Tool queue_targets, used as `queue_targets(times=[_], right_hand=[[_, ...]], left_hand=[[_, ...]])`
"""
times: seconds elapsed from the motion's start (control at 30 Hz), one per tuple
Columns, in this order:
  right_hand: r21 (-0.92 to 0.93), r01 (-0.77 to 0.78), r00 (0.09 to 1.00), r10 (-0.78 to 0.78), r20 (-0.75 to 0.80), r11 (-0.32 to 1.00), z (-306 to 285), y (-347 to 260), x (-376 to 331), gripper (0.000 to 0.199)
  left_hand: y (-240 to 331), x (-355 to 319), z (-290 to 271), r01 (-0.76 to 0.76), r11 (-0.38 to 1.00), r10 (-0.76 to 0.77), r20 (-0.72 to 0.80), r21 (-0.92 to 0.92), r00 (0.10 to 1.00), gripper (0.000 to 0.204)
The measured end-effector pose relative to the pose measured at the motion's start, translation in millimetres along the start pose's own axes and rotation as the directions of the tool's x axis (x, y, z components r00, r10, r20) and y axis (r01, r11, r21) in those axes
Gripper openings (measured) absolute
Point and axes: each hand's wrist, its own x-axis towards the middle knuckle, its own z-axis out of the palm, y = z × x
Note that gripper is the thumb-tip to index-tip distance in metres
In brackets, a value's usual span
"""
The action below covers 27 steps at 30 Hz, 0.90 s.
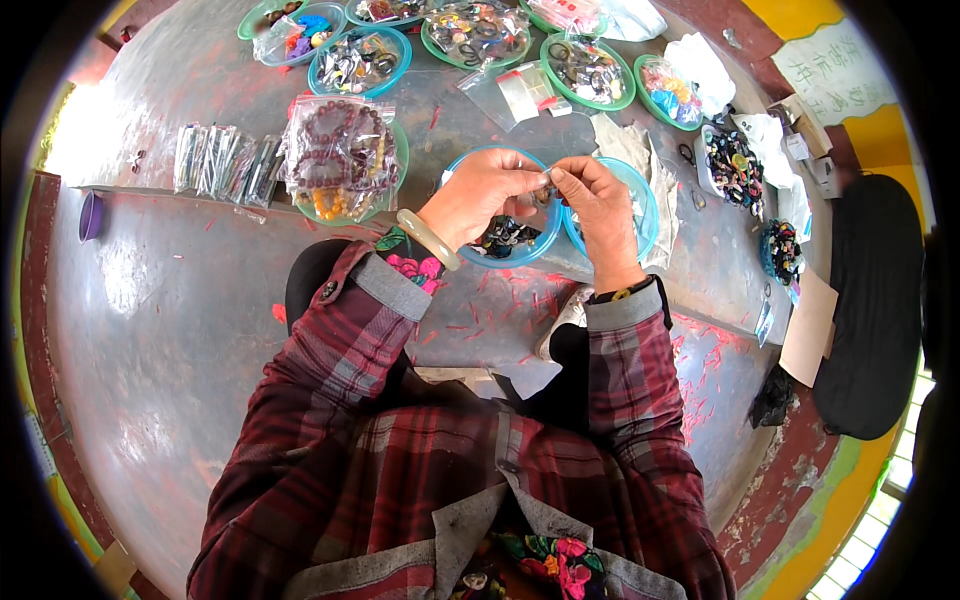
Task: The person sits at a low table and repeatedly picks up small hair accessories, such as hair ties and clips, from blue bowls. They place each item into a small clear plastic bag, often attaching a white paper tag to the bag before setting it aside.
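My left hand (478, 194) and my right hand (606, 212) meet above two blue plastic bowls, thumbs and fingertips pinched together. A small brownish piece (543, 196) shows just under the fingertips, too small and covered to name. Below my left hand stands one blue bowl (518, 262) with small dark pieces in it. The other blue bowl (652, 222) sits partly behind my right hand, and some pale pieces show inside. A light cloth (662, 190) lies along that bowl's right side.
Bagged beads fill a green bowl (401, 150) at left, beside slim plastic packets (225, 163). Several bowls of bagged small goods, like this blue one (403, 72), line the far side. A white container (712, 175) of dark pieces and a cardboard flap (806, 330) are at right.
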Motion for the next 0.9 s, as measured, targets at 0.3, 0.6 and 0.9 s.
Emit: queue_targets(times=[0.3,0.6,0.9], right_hand=[[0.155,-0.142,0.989,0.136,0.051,0.978,-2.1,2.6,-0.7,0.020],[0.296,-0.210,0.978,0.203,0.055,0.932,-8.3,6.8,1.9,0.015],[0.350,-0.288,0.957,0.261,0.125,0.891,-10.7,11.9,3.4,0.012]], left_hand=[[4.2,-0.9,5.7,-0.080,0.994,0.076,-0.059,-0.068,0.995,0.017],[1.8,0.4,3.7,-0.083,0.995,0.085,0.036,-0.051,0.996,0.023],[-1.6,1.0,2.9,-0.081,0.996,0.082,-0.018,0.041,0.996,0.022]])
